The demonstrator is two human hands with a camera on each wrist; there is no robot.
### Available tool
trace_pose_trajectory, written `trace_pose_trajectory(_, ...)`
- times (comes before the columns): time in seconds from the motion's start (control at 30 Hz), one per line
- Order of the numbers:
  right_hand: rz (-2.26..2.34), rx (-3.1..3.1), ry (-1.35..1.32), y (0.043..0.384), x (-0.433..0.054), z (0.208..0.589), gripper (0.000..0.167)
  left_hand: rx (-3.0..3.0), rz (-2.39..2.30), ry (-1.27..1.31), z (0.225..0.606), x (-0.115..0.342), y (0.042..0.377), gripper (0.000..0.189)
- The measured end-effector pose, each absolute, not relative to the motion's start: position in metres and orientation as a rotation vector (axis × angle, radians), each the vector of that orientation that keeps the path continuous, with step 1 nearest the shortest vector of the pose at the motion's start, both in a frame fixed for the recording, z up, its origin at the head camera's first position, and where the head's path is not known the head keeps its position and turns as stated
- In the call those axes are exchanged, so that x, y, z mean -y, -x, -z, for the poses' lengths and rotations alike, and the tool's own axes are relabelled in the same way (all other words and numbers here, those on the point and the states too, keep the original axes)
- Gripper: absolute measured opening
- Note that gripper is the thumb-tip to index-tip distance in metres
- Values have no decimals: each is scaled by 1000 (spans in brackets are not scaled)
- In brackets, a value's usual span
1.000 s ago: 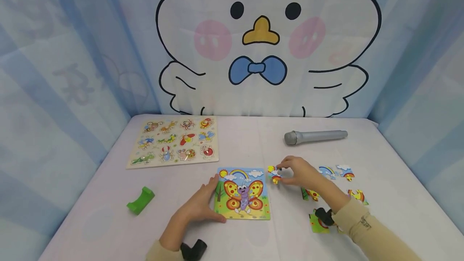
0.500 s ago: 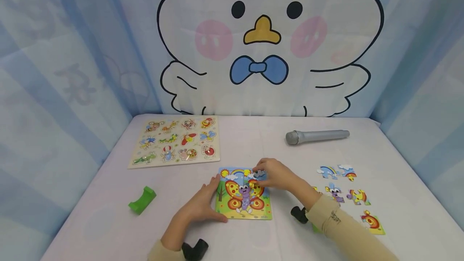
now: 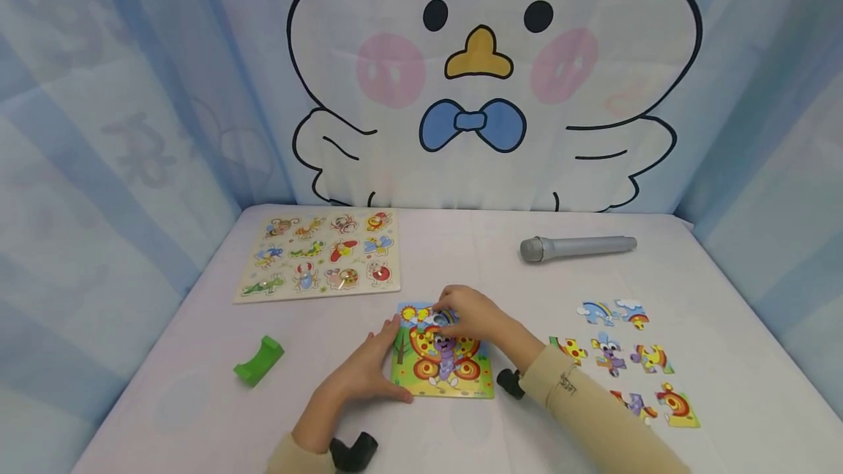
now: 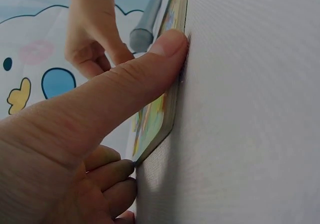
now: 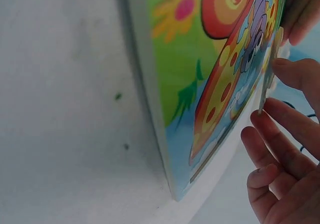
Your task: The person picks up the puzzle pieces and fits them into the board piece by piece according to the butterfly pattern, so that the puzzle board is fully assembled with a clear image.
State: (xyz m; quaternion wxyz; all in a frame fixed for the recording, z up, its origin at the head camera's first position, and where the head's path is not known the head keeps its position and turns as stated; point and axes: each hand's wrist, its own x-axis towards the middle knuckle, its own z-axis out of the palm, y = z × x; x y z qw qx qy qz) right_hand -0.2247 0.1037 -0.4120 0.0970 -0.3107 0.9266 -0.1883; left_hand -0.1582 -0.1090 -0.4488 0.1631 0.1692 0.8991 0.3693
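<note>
A square butterfly puzzle board (image 3: 476,382) lies flat on the table, its printed picture facing up. My left hand (image 3: 364,370) grips its left side, thumb along the near edge and fingers at the left edge. In the left wrist view the thumb (image 4: 135,74) presses the board's edge. Over the board's upper part, my right hand (image 3: 476,314) pinches a small jigsaw piece with a sun on it (image 3: 424,314). The right wrist view shows this thin piece (image 5: 268,77) tilted on edge between thumb and fingertips, close to the board's surface. Whether it touches the board I cannot tell.
Several loose jigsaw pieces (image 3: 609,354) lie to the right, some partly behind the right sleeve (image 3: 586,415). A grey microphone (image 3: 579,248) lies behind them. An insect peg puzzle (image 3: 323,258) is at the back left, a green arched block (image 3: 260,361) in front of it.
My right hand has carried the sun piece leftward from beside the board to over its upper left part. The right sleeve has uncovered more loose pieces. My left hand stays on the board.
</note>
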Motion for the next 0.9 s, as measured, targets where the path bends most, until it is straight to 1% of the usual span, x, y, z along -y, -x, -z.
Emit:
trace_pose_trajectory(0.5,434,-2778,939,231,-80,417,37,-2556,-1067,-510,450,110,158,121)
trace_pose_trajectory(0.9,346,-2835,816,226,-68,415,36,-2564,-1069,-517,451,111,158,121)
